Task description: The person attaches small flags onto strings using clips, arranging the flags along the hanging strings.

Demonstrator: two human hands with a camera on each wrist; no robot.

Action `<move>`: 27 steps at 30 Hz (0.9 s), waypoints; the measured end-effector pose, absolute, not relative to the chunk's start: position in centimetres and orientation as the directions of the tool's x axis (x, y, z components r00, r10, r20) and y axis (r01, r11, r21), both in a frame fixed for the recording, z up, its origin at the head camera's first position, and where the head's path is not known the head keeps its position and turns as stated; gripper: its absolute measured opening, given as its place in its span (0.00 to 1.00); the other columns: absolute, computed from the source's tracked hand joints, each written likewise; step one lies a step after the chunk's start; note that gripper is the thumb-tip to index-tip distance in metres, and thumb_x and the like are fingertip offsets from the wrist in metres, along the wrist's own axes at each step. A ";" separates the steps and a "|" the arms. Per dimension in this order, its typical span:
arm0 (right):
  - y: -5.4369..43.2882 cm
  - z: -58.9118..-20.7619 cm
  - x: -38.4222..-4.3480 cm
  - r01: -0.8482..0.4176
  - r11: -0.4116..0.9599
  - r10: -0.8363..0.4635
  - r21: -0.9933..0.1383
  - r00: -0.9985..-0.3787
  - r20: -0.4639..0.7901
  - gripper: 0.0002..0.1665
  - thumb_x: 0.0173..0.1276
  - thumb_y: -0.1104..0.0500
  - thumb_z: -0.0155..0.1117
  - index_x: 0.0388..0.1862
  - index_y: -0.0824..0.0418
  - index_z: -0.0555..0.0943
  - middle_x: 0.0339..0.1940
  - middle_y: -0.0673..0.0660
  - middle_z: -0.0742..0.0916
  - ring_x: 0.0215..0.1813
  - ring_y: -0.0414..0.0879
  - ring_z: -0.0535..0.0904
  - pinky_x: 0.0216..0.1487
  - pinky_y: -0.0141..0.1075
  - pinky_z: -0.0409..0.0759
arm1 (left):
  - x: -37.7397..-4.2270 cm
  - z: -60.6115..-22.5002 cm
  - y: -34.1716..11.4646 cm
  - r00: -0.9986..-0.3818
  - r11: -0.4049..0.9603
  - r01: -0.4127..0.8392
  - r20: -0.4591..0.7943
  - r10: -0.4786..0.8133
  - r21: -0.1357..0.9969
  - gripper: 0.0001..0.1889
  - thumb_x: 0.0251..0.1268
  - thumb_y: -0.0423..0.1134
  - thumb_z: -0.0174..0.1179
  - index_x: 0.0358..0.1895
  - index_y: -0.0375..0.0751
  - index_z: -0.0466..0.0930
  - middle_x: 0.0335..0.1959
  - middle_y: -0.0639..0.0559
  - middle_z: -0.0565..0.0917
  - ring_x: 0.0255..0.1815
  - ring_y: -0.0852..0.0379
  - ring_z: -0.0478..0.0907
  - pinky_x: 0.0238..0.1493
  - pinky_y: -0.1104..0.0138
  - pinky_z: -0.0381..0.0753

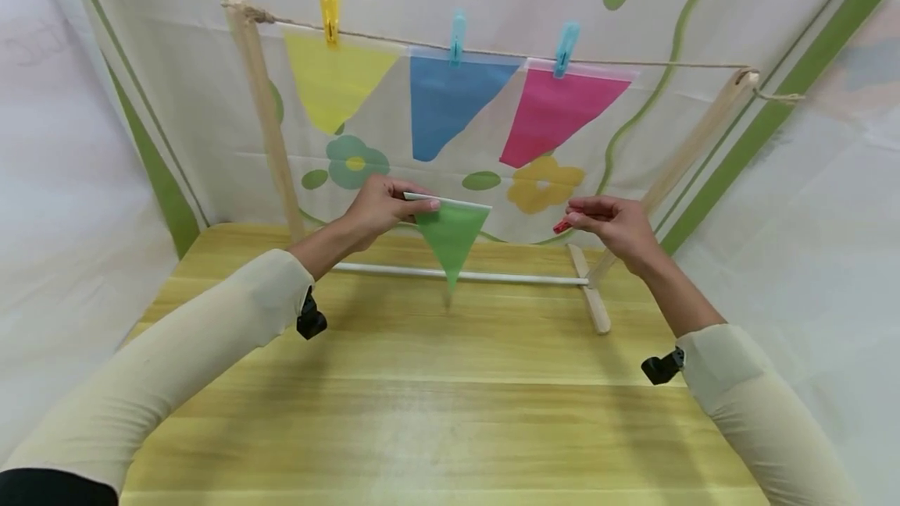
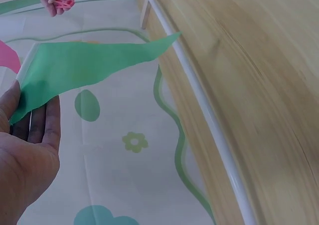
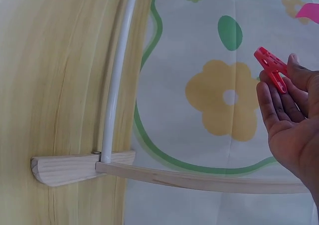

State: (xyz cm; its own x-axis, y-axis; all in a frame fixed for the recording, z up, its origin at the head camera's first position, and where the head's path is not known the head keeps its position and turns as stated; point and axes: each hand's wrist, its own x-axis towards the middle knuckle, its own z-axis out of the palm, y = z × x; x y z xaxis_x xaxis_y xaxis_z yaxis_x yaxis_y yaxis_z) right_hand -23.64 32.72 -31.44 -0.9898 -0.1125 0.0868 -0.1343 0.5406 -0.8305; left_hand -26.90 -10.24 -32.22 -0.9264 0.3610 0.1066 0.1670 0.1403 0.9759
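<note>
A green triangular pennant (image 1: 453, 234) with a white top edge hangs point down from my left hand (image 1: 377, 213), pinched near its left corner between thumb and fingers. In the left wrist view the green pennant (image 2: 79, 68) stretches out past the fingertips. Over on the right, my right hand (image 1: 613, 226) holds a small red clothespin (image 3: 271, 68) between thumb and fingers. Above both hands runs a twine line (image 1: 436, 46). Clipped on it are a yellow pennant (image 1: 333, 76) under a yellow clothespin (image 1: 330, 14), then a blue pennant (image 1: 450, 104) and a pink pennant (image 1: 558, 112) under light-blue clothespins (image 1: 566, 49).
Two wooden posts, left (image 1: 263, 115) and right (image 1: 692, 143), carry the twine. A white rod (image 1: 485, 277) joins them low down, near a wooden foot (image 1: 594, 303). Beneath is a wood-grain table (image 1: 422, 412); behind hangs a patterned cloth (image 1: 436, 178).
</note>
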 end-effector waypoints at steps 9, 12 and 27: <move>32.4 -30.7 -23.9 -0.180 0.544 -0.131 -0.820 -0.983 0.129 0.31 0.83 0.49 0.74 0.76 0.66 0.84 0.57 0.39 0.93 0.54 0.26 0.88 0.59 0.19 0.85 | -26.7 -31.7 -10.0 -0.926 0.093 0.146 0.104 0.362 0.985 0.15 0.80 0.37 0.74 0.60 0.30 0.93 0.41 0.58 0.96 0.39 0.59 0.95 0.56 0.55 0.96; 32.3 -30.4 -24.1 -0.196 0.529 -0.139 -0.826 -0.980 0.143 0.31 0.83 0.50 0.75 0.76 0.66 0.84 0.55 0.37 0.93 0.54 0.26 0.89 0.59 0.19 0.85 | -26.5 -31.7 -10.0 -0.930 0.097 0.137 0.094 0.357 0.986 0.15 0.79 0.36 0.74 0.60 0.31 0.93 0.40 0.58 0.96 0.39 0.59 0.94 0.59 0.51 0.95; 32.4 -28.5 -23.9 -0.169 0.534 -0.072 -0.829 -0.985 0.155 0.31 0.82 0.47 0.76 0.73 0.65 0.86 0.47 0.29 0.93 0.55 0.27 0.88 0.56 0.20 0.84 | -26.8 -30.8 -8.9 -0.927 0.110 0.146 0.097 0.363 0.983 0.15 0.78 0.38 0.75 0.60 0.35 0.94 0.50 0.53 0.96 0.42 0.61 0.94 0.59 0.58 0.95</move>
